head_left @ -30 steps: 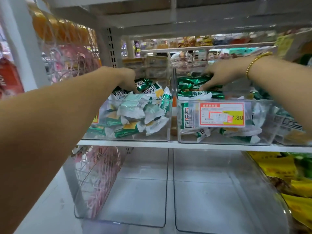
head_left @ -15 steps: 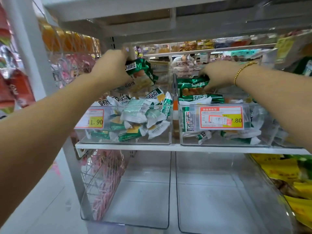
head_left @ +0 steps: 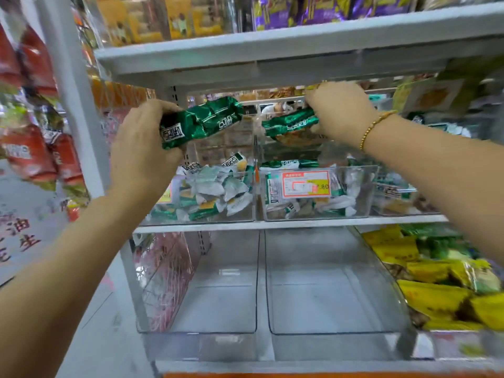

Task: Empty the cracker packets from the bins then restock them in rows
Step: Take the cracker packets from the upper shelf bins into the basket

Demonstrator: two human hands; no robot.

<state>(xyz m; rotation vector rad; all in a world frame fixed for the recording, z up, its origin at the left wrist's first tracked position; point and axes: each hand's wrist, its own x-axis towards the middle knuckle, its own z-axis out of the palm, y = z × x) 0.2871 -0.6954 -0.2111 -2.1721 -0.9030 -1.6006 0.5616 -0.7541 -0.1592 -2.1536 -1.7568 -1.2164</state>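
The left hand (head_left: pixel 141 148) curls around a bunch of green cracker packets (head_left: pixel 201 121), held at ten o'clock above the left bin (head_left: pixel 207 220), where loose packets lie heaped. At one o'clock the right hand (head_left: pixel 338 113) (a gold bracelet (head_left: pixel 375 126) on its wrist) grips another green packet (head_left: pixel 290 124), perhaps two under the blur, above the right bin (head_left: pixel 362 186), whose front wall carries an orange price label (head_left: pixel 305 184).
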